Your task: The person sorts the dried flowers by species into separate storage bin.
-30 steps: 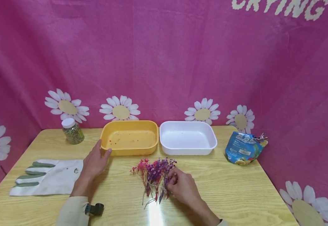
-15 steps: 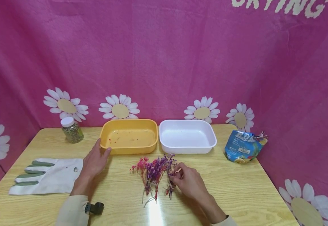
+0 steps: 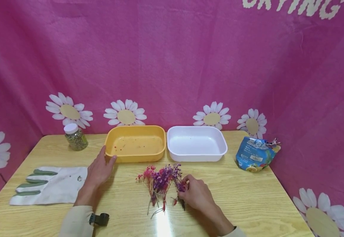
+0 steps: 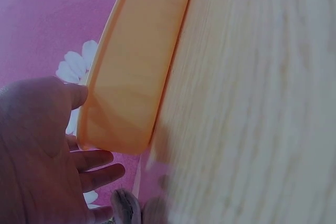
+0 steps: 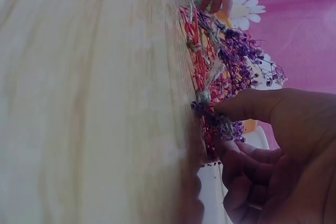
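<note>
My left hand (image 3: 99, 171) rests against the front left corner of a yellow plastic basin (image 3: 140, 158). In the left wrist view its thumb lies at the rim and the other fingers stretch loosely past the basin's end. Small bunches of pink and purple dried flowers (image 3: 161, 181) lie in front of the basins, stems toward me, some tied with twine. At their right side my right hand (image 3: 198, 194) pinches a small purple dried flower bunch (image 5: 223, 126) between thumb and fingertips, close over the table. The fingers partly hide that bunch.
A white basin (image 3: 197, 158) stands right of the yellow one, which holds a few crumbs. At left are a lidded jar (image 3: 77, 141) and a white-green glove (image 3: 56, 187); at right, a blue pouch (image 3: 256, 154). A pink curtain (image 3: 172, 65) hangs behind.
My right hand has drawn slightly right from the flower pile, and a purple bunch at its fingertips has come away from the others and turned. My left hand stays at the yellow basin.
</note>
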Motion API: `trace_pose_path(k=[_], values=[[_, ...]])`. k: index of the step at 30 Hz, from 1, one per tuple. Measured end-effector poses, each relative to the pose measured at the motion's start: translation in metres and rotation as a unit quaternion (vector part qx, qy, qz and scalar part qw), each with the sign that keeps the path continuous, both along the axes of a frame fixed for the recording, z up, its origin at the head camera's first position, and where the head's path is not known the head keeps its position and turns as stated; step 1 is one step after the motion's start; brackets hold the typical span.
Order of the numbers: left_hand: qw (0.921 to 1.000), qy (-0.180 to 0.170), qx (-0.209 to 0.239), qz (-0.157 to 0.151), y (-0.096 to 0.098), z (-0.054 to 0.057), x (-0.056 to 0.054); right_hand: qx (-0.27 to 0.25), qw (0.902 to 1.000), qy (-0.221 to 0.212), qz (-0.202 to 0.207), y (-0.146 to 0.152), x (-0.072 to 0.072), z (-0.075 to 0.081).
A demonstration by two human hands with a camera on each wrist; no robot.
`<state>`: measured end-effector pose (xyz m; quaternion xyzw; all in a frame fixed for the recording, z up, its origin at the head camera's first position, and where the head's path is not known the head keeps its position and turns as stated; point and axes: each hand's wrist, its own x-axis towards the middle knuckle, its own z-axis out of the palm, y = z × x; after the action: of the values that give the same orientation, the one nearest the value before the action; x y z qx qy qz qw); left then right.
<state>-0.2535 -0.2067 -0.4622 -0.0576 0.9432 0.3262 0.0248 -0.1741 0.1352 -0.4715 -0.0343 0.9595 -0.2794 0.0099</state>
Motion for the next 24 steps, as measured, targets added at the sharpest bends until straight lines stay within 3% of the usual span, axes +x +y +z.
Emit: trace_pose_path(k=[6, 14, 18, 24], values=[[1.0000, 0.001, 0.003, 0.002, 0.000, -0.001, 0.000, -0.027, 0.9992, -0.020, -0.021, 0.002, 0.001, 0.004], [1.0000, -0.001, 0.000, 0.001, 0.000, 0.001, 0.001, -0.102, 0.9932, -0.042, -0.038, 0.010, -0.004, 0.014], [1.0000, -0.002, -0.001, 0.001, 0.001, 0.002, 0.001, -0.177, 0.9801, -0.084, -0.029, 0.015, -0.006, 0.017], [1.0000, 0.002, 0.002, 0.000, 0.000, -0.001, 0.000, -0.278, 0.9519, -0.128, 0.009, 0.022, -0.010, 0.016]])
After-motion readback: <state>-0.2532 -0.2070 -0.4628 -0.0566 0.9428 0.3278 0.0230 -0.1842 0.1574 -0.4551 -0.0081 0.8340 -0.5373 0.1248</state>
